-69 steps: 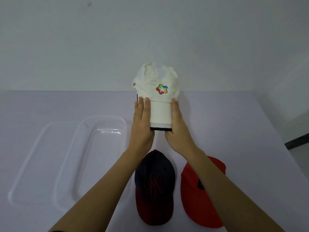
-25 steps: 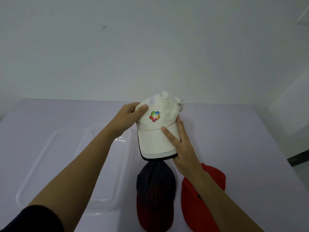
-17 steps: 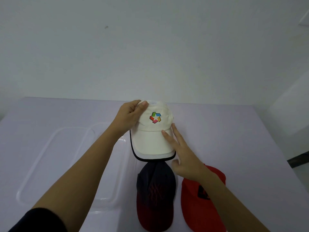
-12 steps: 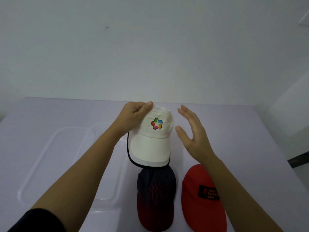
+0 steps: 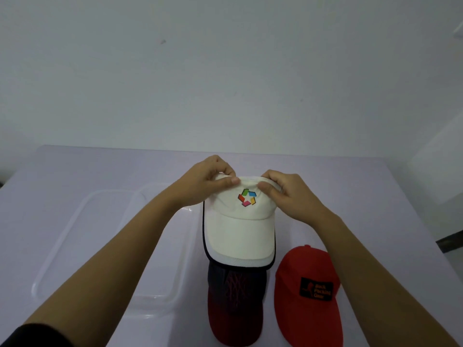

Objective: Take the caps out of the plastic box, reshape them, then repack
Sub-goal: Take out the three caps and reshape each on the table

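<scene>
A white cap (image 5: 240, 229) with a coloured logo is held above the table, brim toward me. My left hand (image 5: 208, 182) pinches the crown's top left edge between thumb and fingers. My right hand (image 5: 285, 194) pinches the crown's top right edge the same way. Under the white brim lies a dark navy cap with a red brim (image 5: 235, 304), its crown partly hidden. A red cap (image 5: 308, 291) with a black patch lies to its right. The clear plastic box (image 5: 160, 246) stands on the table at the left with no caps in it.
A clear lid (image 5: 65, 236) lies partly under the box on its left side. The pale table (image 5: 363, 196) meets a white wall at the back. The table's right edge drops off near a dark floor strip (image 5: 451, 240).
My right hand left the brim, swung away to the right, then came back and took hold of the crown. My left hand kept its hold on the crown.
</scene>
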`<act>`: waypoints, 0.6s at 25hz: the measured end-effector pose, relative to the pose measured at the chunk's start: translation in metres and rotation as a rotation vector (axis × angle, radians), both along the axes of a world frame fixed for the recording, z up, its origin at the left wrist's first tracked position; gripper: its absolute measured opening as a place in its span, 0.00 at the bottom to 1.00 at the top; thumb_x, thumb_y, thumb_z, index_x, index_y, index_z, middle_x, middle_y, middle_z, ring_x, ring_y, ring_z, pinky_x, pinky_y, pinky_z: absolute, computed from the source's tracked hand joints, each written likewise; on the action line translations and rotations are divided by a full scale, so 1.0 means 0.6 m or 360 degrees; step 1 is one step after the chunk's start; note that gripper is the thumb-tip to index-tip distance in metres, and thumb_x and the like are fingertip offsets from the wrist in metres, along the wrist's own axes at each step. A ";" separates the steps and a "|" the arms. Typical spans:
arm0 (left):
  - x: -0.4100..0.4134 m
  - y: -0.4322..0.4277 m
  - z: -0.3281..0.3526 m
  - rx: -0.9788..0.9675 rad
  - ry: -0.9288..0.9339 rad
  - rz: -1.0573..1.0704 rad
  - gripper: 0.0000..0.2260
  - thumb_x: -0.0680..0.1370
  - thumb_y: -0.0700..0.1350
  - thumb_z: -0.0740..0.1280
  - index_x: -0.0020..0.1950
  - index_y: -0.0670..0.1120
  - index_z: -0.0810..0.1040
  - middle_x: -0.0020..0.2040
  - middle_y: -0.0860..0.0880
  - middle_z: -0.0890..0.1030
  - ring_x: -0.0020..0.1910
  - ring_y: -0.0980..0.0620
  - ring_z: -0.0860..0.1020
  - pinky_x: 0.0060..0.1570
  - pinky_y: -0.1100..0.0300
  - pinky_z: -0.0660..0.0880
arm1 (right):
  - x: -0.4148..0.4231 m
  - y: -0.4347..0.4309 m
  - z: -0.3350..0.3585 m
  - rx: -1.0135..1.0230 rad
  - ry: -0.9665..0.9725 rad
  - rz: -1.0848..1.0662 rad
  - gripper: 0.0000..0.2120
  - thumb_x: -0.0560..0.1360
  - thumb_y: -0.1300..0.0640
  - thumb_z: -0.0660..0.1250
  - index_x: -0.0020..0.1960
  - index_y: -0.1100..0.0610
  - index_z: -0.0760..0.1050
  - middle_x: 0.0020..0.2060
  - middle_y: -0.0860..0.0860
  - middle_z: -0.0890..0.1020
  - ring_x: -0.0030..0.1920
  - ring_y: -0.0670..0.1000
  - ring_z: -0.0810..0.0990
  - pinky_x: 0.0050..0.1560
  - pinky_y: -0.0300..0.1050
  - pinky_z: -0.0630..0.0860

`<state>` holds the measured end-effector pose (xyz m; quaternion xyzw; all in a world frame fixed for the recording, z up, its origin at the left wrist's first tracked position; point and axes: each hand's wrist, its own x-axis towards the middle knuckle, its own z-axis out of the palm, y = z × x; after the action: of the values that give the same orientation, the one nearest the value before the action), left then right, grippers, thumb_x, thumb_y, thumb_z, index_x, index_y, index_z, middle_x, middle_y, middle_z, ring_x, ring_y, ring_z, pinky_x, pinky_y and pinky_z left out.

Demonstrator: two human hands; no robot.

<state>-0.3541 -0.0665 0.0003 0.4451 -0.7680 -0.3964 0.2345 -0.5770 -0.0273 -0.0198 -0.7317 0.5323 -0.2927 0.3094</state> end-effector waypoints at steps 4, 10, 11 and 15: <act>-0.011 0.008 0.011 0.0097 0.0187 0.0067 0.08 0.79 0.48 0.63 0.43 0.50 0.78 0.41 0.54 0.80 0.41 0.57 0.77 0.44 0.61 0.73 | 0.006 -0.003 0.005 -0.0182 0.0065 -0.0019 0.07 0.80 0.49 0.56 0.48 0.48 0.71 0.39 0.47 0.80 0.37 0.47 0.78 0.37 0.43 0.74; -0.033 0.030 0.014 -0.0209 0.0519 0.0182 0.07 0.76 0.50 0.62 0.39 0.53 0.75 0.35 0.59 0.78 0.36 0.60 0.75 0.38 0.66 0.71 | 0.008 0.005 -0.016 -0.0059 -0.0636 -0.0334 0.17 0.73 0.37 0.58 0.59 0.40 0.67 0.43 0.45 0.81 0.42 0.48 0.80 0.43 0.38 0.77; -0.034 0.031 0.014 -0.0230 0.0575 0.0179 0.07 0.76 0.49 0.62 0.38 0.53 0.75 0.34 0.60 0.78 0.35 0.61 0.75 0.37 0.68 0.71 | 0.007 0.007 -0.027 0.0104 -0.0797 -0.0376 0.25 0.70 0.31 0.58 0.61 0.43 0.68 0.47 0.44 0.80 0.46 0.47 0.80 0.47 0.38 0.77; -0.033 0.023 0.005 -0.0376 0.0631 0.0271 0.07 0.77 0.46 0.63 0.39 0.52 0.74 0.34 0.62 0.78 0.35 0.62 0.75 0.36 0.71 0.70 | 0.007 0.029 -0.075 0.0742 -0.1488 -0.0317 0.46 0.54 0.22 0.64 0.61 0.52 0.75 0.58 0.53 0.81 0.60 0.53 0.78 0.58 0.48 0.77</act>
<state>-0.3741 -0.0527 0.0031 0.3913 -0.7076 -0.3622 0.4637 -0.5725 -0.0099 -0.0649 -0.3808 0.4555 -0.4895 0.6387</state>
